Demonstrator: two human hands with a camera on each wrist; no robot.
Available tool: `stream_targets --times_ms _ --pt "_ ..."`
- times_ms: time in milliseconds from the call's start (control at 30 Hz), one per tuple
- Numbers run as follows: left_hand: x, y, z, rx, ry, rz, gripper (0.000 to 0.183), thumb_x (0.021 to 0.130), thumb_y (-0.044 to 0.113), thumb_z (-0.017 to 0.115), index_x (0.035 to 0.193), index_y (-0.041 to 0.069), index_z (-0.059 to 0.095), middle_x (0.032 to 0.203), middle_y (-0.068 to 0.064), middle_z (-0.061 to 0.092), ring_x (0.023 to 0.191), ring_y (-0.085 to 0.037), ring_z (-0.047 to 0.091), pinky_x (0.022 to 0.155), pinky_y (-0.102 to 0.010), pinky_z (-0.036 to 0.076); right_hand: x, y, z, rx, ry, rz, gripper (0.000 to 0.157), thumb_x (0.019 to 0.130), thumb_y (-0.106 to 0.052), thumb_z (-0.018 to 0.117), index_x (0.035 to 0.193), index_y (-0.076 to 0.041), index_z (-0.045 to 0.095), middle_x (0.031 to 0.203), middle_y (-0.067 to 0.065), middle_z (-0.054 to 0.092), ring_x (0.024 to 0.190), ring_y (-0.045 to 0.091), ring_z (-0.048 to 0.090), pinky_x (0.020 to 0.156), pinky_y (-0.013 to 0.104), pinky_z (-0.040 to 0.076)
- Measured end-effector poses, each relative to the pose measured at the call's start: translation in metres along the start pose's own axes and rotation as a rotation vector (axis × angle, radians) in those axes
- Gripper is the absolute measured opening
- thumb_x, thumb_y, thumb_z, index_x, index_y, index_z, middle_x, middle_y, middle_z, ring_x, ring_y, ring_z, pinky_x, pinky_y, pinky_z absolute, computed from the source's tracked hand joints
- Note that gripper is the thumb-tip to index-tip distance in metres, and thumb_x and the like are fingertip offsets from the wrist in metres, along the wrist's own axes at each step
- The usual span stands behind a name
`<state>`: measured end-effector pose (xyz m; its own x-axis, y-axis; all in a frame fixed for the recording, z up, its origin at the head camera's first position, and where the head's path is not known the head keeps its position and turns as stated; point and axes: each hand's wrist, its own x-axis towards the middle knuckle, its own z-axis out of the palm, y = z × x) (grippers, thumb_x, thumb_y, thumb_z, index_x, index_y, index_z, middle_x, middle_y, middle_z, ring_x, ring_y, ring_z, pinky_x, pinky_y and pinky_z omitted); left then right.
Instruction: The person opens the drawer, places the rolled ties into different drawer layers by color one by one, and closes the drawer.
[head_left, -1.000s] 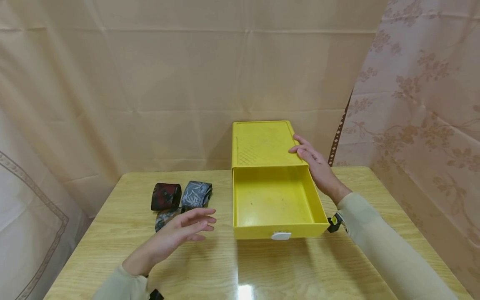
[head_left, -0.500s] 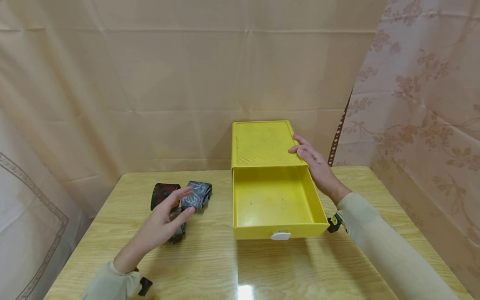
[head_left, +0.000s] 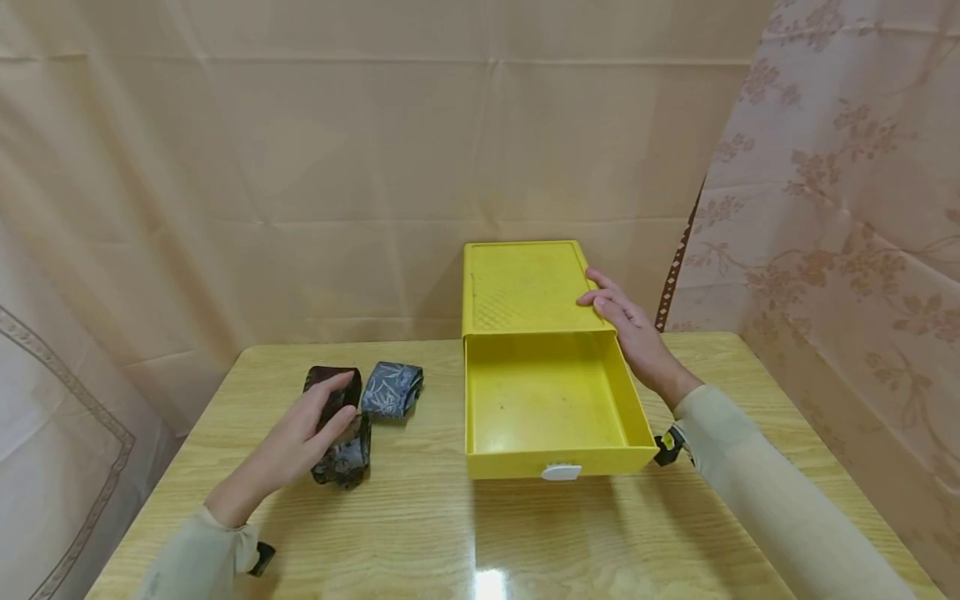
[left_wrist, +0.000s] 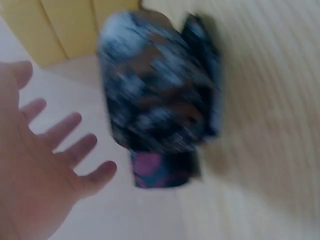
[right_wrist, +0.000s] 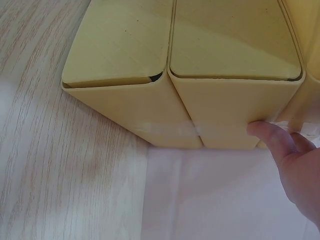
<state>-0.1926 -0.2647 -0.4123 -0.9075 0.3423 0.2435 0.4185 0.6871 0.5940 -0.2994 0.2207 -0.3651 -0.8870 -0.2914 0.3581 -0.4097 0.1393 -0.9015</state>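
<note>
Three rolled neckties lie on the table, left of the yellow drawer unit [head_left: 528, 283]. One is dark red and black [head_left: 321, 379], one blue-grey with a leaf pattern [head_left: 392, 390], one dark and mottled [head_left: 349, 458]. My left hand [head_left: 296, 437] hovers over the dark red and mottled rolls, partly covering both. In the left wrist view its fingers [left_wrist: 75, 150] are spread, apart from the mottled necktie [left_wrist: 150, 85]. My right hand [head_left: 639, 342] rests along the unit's right side, fingertips on the top edge. The top drawer [head_left: 562, 461] is pulled out, with nothing inside.
A white handle [head_left: 561, 472] sits on the drawer's front, which juts toward me. Stacked drawer tiers [right_wrist: 230, 105] show in the right wrist view. Beige curtain [head_left: 337, 167] hangs behind the wooden table [head_left: 420, 533], and a floral cloth [head_left: 847, 250] at right.
My left hand has moved left, from beside the drawer to over the dark red and mottled neckties. The right hand and the drawer unit have stayed in place.
</note>
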Motion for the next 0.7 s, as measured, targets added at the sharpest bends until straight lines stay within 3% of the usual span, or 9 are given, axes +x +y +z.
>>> stream_targets --times_ms 200,467,567,633,700 --pt "-0.006 -0.029 0.0 -0.082 -0.062 -0.052 0.056 0.11 0.03 0.047 0.157 0.005 0.031 0.156 -0.022 0.036 0.14 -0.044 0.037 0.099 -0.065 0.043 0.0 0.0 -0.001 0.013 0.0 -0.002 0.039 0.111 -0.033 0.039 0.12 -0.002 0.061 0.167 0.0 0.023 0.154 0.024 0.012 0.122 0.055 0.005" --pt "-0.013 -0.052 0.0 -0.156 -0.07 -0.145 0.055 0.11 0.031 0.048 0.155 0.005 0.033 0.146 -0.025 0.046 0.133 -0.043 0.043 0.102 -0.065 0.038 0.0 0.0 0.0 0.034 -0.007 0.017 0.039 0.111 -0.035 0.04 0.12 -0.004 0.061 0.167 -0.001 0.021 0.154 0.023 0.012 0.122 0.055 0.009" --pt "-0.015 -0.055 0.0 -0.17 -0.061 -0.148 0.054 0.108 0.028 0.052 0.154 0.005 0.036 0.142 -0.023 0.05 0.129 -0.039 0.048 0.101 -0.053 0.045 0.0 0.0 0.0 0.048 -0.009 0.019 0.039 0.111 -0.035 0.04 0.12 -0.004 0.062 0.167 -0.002 0.021 0.154 0.023 0.012 0.122 0.055 0.012" --pt "-0.016 -0.056 0.0 -0.178 -0.072 -0.142 0.054 0.107 0.026 0.056 0.152 0.004 0.038 0.14 -0.023 0.051 0.125 -0.037 0.052 0.096 -0.043 0.05 0.0 0.0 0.001 0.05 -0.009 0.025 0.039 0.111 -0.036 0.04 0.12 -0.005 0.062 0.167 -0.002 0.021 0.154 0.022 0.013 0.122 0.043 0.019" --pt "-0.016 -0.056 0.0 -0.189 -0.096 -0.144 0.054 0.105 0.025 0.058 0.151 0.003 0.04 0.14 -0.022 0.052 0.124 -0.036 0.053 0.093 -0.036 0.051 0.0 -0.001 0.001 0.051 -0.008 0.029 0.039 0.111 -0.036 0.04 0.12 -0.006 0.062 0.167 -0.003 0.021 0.154 0.022 0.013 0.122 0.042 0.021"
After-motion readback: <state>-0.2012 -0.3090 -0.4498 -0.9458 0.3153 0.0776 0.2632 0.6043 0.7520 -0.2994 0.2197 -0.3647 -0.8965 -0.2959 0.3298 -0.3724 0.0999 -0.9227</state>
